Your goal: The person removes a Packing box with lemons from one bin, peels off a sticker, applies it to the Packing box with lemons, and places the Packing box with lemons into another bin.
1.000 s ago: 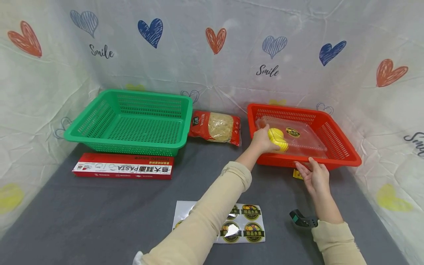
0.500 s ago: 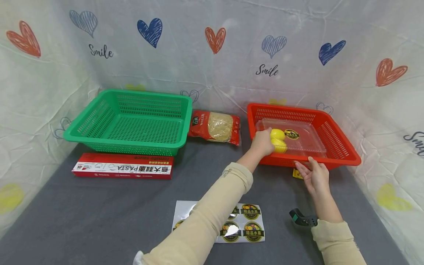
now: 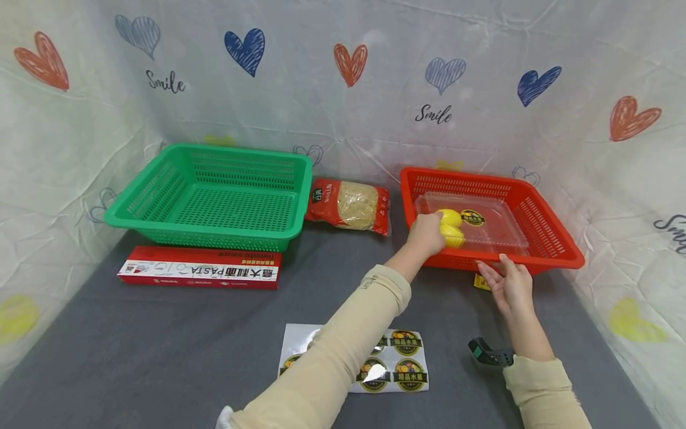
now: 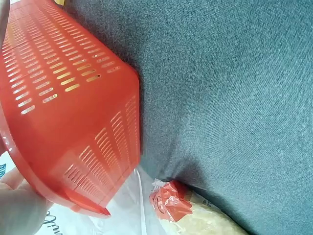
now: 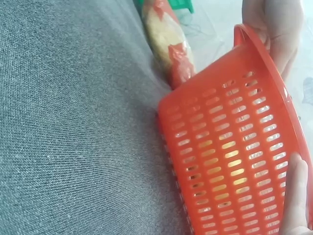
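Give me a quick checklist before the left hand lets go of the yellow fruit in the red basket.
1. Left hand grips the yellow fruit: ok.
2. Fruit is inside the red basket, over the clear tray: ok.
3. Fruit rests fully on the tray: cannot tell, the hand hides its underside.
4. Right hand touches the basket's front rim with straight fingers: ok.
5. Basket sits flat on the grey cloth: ok.
6. Tray lid state: cannot tell.

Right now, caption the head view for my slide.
Left hand holds a yellow lemon over the clear tray in the red basket; right hand steadies its rim.
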The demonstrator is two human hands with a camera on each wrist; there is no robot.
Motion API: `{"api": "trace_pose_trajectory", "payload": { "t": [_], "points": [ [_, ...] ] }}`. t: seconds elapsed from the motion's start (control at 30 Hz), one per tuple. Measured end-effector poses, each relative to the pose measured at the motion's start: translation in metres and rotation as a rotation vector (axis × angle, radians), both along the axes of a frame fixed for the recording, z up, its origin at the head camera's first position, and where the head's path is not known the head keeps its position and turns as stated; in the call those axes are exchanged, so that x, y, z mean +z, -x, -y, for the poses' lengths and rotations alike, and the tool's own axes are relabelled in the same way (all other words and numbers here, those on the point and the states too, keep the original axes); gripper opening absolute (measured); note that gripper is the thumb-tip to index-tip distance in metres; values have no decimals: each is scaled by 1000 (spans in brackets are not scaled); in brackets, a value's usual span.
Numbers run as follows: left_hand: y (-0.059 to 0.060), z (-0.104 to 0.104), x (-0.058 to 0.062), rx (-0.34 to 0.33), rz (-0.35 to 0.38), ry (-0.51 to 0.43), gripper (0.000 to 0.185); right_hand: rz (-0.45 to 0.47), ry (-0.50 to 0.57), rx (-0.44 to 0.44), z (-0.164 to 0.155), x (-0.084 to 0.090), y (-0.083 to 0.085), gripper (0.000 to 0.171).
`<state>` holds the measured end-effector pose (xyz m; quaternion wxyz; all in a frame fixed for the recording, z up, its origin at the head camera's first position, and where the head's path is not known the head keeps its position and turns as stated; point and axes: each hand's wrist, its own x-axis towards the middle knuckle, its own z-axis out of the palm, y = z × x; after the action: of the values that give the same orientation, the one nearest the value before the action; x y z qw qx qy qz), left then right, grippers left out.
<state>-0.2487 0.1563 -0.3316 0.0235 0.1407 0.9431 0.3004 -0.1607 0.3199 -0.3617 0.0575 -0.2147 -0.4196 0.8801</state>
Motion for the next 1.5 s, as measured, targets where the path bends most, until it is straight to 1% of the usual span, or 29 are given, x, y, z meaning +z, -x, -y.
{"api": "trace_pose_trajectory", "payload": {
  "t": [0.1,0.2,0.3,0.4,0.5,0.57,0.67,0.77,0.83,0.9,0.97,1.0,1.07,1.13,1.2,1.3,1.33,1.4,1.5],
  "points": [
    [0,1,0,-21,-11,12,59,-7,4,13,-1,0,0,60],
    [0,3,-1,-71,-37,5,58,-7,10,23,-1,1,-1,60],
    [-2,8,-3,-137,-78,-43,55,2,19,34,-2,1,-2,61],
    [-4,14,-5,-172,-104,-119,55,19,40,51,-4,3,-3,63],
    [-6,21,-6,-183,-83,-214,56,17,75,89,-5,4,-4,63],
    [-7,26,-7,-197,-66,-266,56,12,86,117,-6,4,-4,59],
    [-8,33,-6,-229,-48,-320,55,6,89,152,-7,3,-5,55],
    [-9,41,-5,-254,-47,-344,54,6,112,185,-7,3,-6,67],
    [-9,46,-4,-265,-46,-344,53,9,165,217,-7,4,-6,77],
    [-10,51,-3,-269,-30,-338,52,15,220,255,-8,4,-6,82],
    [-12,56,-2,-272,-10,-330,52,22,242,310,-9,5,-7,75],
    [-13,58,-1,-274,5,-324,52,21,227,343,-9,6,-7,67],
    [-15,61,0,-280,15,-316,52,9,162,418,-10,7,-8,50],
    [-18,65,1,-287,27,-307,52,-6,57,497,-10,8,-10,35],
    [-22,68,2,-300,37,-289,52,-23,-73,569,-8,9,-11,29],
    [-28,75,6,-331,45,-247,53,-50,-293,653,-3,10,-12,27],
    [-30,79,7,-344,45,-227,53,-66,-371,669,-1,11,-13,27],
    [-35,86,9,-381,45,-186,54,-103,-526,672,3,12,-14,29],
    [-42,99,10,-442,26,-128,57,-151,-745,621,10,15,-15,33]
  ]
}}
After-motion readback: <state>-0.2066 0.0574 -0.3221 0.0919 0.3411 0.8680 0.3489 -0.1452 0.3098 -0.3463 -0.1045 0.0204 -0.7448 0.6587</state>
